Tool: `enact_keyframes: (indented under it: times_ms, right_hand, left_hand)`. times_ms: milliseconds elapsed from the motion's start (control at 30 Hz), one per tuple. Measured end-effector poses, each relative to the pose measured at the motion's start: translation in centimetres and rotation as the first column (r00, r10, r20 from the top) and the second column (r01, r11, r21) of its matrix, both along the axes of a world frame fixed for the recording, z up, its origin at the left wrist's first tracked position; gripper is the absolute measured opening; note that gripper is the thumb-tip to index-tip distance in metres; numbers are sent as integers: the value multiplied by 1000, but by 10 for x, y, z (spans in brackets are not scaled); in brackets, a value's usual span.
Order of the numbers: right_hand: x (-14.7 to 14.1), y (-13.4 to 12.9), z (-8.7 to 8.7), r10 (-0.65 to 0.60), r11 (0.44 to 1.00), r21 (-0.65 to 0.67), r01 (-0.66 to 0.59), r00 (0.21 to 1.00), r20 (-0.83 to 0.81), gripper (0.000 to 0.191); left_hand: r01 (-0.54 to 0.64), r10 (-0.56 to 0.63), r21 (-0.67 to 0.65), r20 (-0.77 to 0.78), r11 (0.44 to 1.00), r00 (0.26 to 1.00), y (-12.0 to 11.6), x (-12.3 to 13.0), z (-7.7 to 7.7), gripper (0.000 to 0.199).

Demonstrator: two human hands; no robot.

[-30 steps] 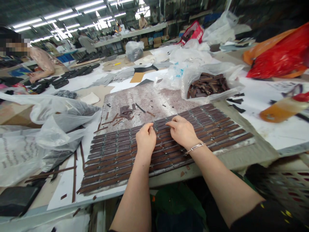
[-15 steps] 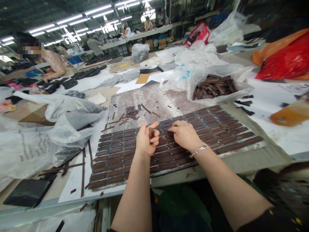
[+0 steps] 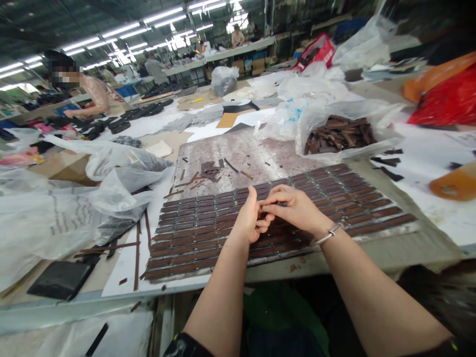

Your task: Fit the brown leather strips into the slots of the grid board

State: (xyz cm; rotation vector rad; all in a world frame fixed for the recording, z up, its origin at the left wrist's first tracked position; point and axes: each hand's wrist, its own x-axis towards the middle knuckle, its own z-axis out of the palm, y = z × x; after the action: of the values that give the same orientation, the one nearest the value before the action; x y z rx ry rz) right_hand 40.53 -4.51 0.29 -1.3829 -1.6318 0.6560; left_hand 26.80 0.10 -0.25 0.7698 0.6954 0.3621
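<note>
Brown strips (image 3: 186,241) in rows beneath left hand (image 3: 250,218), fingers half-curled, and right hand (image 3: 297,208), fingertips narrowly pinched; hold unclear.

Around me is a factory workshop; long lamps (image 3: 121,30) shine in rows; people (image 3: 237,38) are at the far desk (image 3: 243,49); brown strips (image 3: 182,248) lie near.
</note>
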Motion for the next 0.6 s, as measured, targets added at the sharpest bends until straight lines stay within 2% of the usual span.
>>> enact_keyframes:
  times_ms: [100,167,267,367,400,467,600]
  right_hand:
    - [5,0,-3,-28,997,-68,22,997,-76,16]
    - [11,0,-3,-88,991,-108,76,990,-113,20]
    - [23,-2,-2,-199,973,-135,188,977,-73,22]
    - [35,-6,-1,-270,950,-171,263,963,-21,23]
    - [38,-8,-1,-287,942,-183,280,958,-14,24]
    - [43,-10,-1,-305,932,-205,300,952,7,25]
    - [49,-13,-1,-299,919,-250,306,952,66,24]
  left_hand:
    - [-39,38,69,6,997,999,-2,3,1,64]
    - [-118,124,199,-22,973,992,-3,3,2,51]
    - [-195,271,453,-109,870,956,-4,4,-2,33]
    - [-188,357,600,-176,778,918,-6,9,-8,27]
    - [-192,369,610,-177,769,913,-6,11,-9,28]
    - [-224,372,574,-153,788,916,-8,16,-10,29]
    - [-257,299,382,-55,888,953,-8,19,-7,38]
